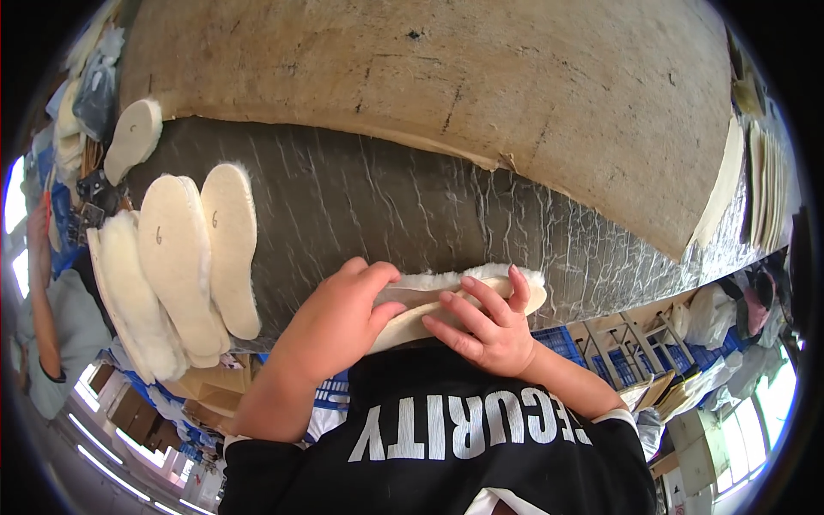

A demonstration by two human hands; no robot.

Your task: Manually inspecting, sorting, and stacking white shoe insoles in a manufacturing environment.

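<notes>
Loose cream insoles (pixel 230 249) lie at the edge of a dark worktable (pixel 369 197) at nine o'clock; toward seven, a worker's left hand (pixel 339 318) pinches a fleece-edged insole (pixel 412 324) just below center, while toward five the right hand (pixel 489 335) spreads its fingers across it, its grip impossible to tell.

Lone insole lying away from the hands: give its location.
In the head view, the lone insole lies at the upper left, by the near left corner of the brown sheet, beyond the grouped insoles.
</notes>
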